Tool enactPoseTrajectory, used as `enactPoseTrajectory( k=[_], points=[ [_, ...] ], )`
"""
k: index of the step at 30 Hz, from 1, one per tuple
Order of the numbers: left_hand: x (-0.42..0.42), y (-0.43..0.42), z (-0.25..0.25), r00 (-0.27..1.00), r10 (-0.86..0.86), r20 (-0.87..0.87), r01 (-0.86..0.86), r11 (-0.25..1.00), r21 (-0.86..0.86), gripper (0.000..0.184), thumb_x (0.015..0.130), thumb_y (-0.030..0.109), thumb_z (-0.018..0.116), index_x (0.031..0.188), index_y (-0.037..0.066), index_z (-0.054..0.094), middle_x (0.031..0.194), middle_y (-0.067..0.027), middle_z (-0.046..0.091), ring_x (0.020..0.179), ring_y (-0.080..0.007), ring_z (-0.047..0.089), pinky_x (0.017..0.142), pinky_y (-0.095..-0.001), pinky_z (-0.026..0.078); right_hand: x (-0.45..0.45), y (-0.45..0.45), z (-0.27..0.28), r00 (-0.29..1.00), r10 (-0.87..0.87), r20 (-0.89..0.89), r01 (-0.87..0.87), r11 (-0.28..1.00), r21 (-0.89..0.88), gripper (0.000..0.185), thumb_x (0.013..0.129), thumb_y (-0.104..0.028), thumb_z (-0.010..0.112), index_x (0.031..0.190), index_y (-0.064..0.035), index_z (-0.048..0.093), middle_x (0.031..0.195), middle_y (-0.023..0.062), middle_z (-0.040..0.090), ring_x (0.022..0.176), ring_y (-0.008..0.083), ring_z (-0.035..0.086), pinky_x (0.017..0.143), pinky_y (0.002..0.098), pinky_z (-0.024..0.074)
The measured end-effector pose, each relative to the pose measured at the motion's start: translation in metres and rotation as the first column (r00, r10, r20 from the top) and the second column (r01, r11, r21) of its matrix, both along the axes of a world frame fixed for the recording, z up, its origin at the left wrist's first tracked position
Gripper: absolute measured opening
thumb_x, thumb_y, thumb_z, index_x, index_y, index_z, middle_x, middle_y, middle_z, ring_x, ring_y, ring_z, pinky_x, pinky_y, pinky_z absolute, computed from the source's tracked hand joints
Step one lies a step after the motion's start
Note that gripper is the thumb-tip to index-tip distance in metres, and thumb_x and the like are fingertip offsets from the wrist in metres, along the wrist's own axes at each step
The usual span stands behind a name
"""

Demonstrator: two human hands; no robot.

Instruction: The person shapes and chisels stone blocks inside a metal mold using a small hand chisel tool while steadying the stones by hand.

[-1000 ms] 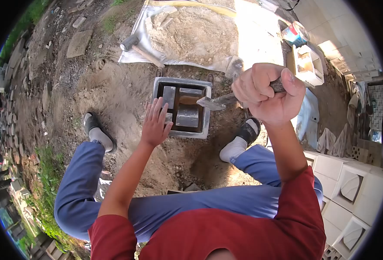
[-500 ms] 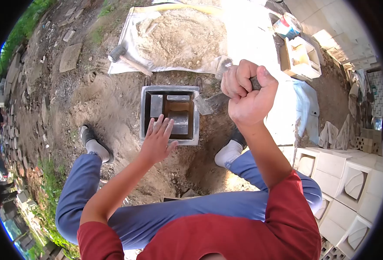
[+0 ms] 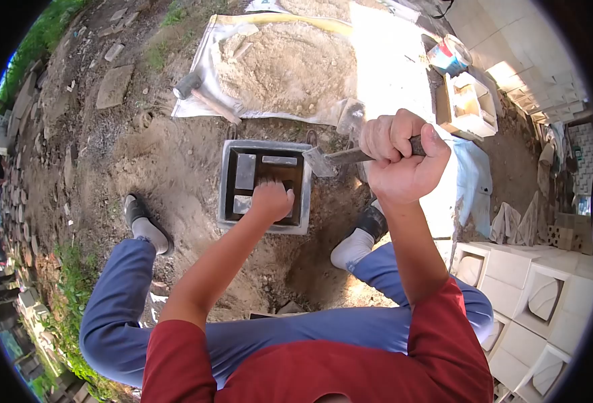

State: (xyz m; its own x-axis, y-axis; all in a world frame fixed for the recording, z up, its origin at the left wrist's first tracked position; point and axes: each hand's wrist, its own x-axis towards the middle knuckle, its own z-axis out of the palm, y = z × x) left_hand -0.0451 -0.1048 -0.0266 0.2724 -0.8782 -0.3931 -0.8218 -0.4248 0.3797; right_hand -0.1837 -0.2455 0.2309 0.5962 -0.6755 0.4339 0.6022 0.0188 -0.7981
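My right hand (image 3: pixel 407 158) is wrapped round the dark handle of a trowel (image 3: pixel 320 163), its grey blade over the right rim of a square metal mould (image 3: pixel 300 230). Down inside the mould is my left hand (image 3: pixel 271 200), fingers curled and their tips hidden, so what they hold, if anything, is unclear. Grey blocks, among them a tall one (image 3: pixel 245 172), stand inside the mould around that hand, with brownish material between them.
Sandy powder (image 3: pixel 289 67) is heaped on a white sheet beyond the mould, with a mallet (image 3: pixel 187 85) on its left edge. At right stand a bucket (image 3: pixel 451 55), a pale box-shaped block (image 3: pixel 471 101) and stacked pale blocks (image 3: pixel 504 279). My shoes (image 3: pixel 137 209) flank the mould.
My left hand has moved right and down into the mould, its spread fingers now curled. My right hand has shifted slightly right and towards me, still holding the trowel.
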Motion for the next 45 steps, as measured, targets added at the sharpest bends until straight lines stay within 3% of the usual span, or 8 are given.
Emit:
enactPoseTrajectory(
  k=[7,13,21,25,27,35,40,45],
  points=[
    [-0.012,-0.007,-0.022,0.994,0.101,0.026,-0.098,0.990,-0.103,0.042,0.095,0.034,0.046,0.093,-0.002,0.067,0.099,-0.0263,0.068,0.094,-0.0443,0.065,0.087,-0.0545,0.051,-0.013,-0.017,0.001,0.995,-0.098,-0.001,0.097,0.993,-0.072,0.046,0.099,-0.043,0.036,0.063,-0.0148,0.029,0.052,-0.0029,0.026,0.050,0.0126,0.018,0.051,0.0323,0.0198],
    [-0.006,-0.013,-0.015,0.986,-0.164,0.039,0.167,0.981,-0.103,0.038,0.095,0.029,0.046,0.096,-0.004,0.065,0.103,-0.0285,0.067,0.100,-0.0456,0.064,0.091,-0.0548,0.049,-0.020,-0.022,-0.002,0.991,-0.132,-0.021,0.131,0.991,-0.018,0.046,0.099,-0.043,0.036,0.063,-0.0146,0.029,0.052,-0.0026,0.026,0.050,0.0123,0.018,0.051,0.0318,0.0196],
    [0.008,-0.010,-0.010,0.935,-0.239,-0.263,0.211,0.969,-0.131,0.044,0.103,0.031,0.043,0.128,-0.003,0.056,0.136,-0.0301,0.055,0.129,-0.0455,0.050,0.108,-0.0507,0.042,-0.015,-0.004,-0.012,0.985,-0.163,-0.054,0.166,0.984,0.068,0.046,0.097,-0.043,0.038,0.063,-0.0140,0.029,0.052,-0.0017,0.026,0.050,0.0137,0.021,0.050,0.0328,0.0203],
    [0.024,0.012,0.010,0.922,-0.302,-0.243,0.256,0.945,-0.201,0.040,0.102,0.026,0.048,0.131,0.000,0.057,0.147,-0.0249,0.049,0.139,-0.0411,0.043,0.113,-0.0481,0.039,-0.005,0.009,-0.014,0.971,-0.230,-0.067,0.236,0.965,0.112,0.043,0.098,-0.038,0.038,0.063,-0.0140,0.028,0.053,-0.0013,0.025,0.050,0.0128,0.020,0.050,0.0318,0.0199],
    [0.044,0.026,0.030,0.813,-0.581,-0.030,0.509,0.735,-0.448,0.035,0.100,0.020,0.054,0.130,0.004,0.060,0.153,-0.0171,0.045,0.145,-0.0370,0.037,0.118,-0.0468,0.034,0.006,0.016,-0.015,0.964,-0.250,-0.087,0.262,0.950,0.172,0.040,0.097,-0.031,0.040,0.063,-0.0125,0.028,0.056,-0.0016,0.024,0.052,0.0116,0.021,0.049,0.0307,0.0184],
    [0.081,0.063,0.031,0.998,-0.008,0.065,0.046,0.786,-0.617,0.052,0.095,0.023,0.061,0.142,0.004,0.051,0.162,-0.0139,0.033,0.151,-0.0329,0.027,0.123,-0.0481,0.024,0.053,0.038,-0.031,0.883,-0.428,-0.192,0.464,0.855,0.229,0.034,0.092,-0.019,0.042,0.063,-0.0131,0.025,0.060,-0.0027,0.024,0.054,0.0091,0.020,0.049,0.0293,0.0149],
    [0.068,0.065,0.029,0.929,-0.212,0.303,0.330,0.846,-0.420,0.074,0.100,0.048,0.047,0.157,0.004,0.031,0.167,-0.0119,0.022,0.155,-0.0270,0.017,0.126,-0.0487,0.010,0.077,0.041,-0.060,0.847,-0.483,-0.223,0.520,0.841,0.150,0.033,0.092,-0.018,0.041,0.063,-0.0126,0.026,0.060,-0.0027,0.025,0.054,0.0083,0.020,0.049,0.0292,0.0151],
    [0.060,0.056,0.012,0.986,-0.048,0.162,0.128,0.839,-0.529,0.074,0.100,0.046,0.047,0.158,0.005,0.029,0.167,-0.0095,0.022,0.155,-0.0254,0.017,0.126,-0.0510,0.009,0.086,0.044,-0.068,0.807,-0.534,-0.251,0.575,0.807,0.134,0.033,0.092,-0.018,0.040,0.063,-0.0118,0.027,0.060,-0.0029,0.026,0.055,0.0081,0.020,0.049,0.0289,0.0157]
  ],
)
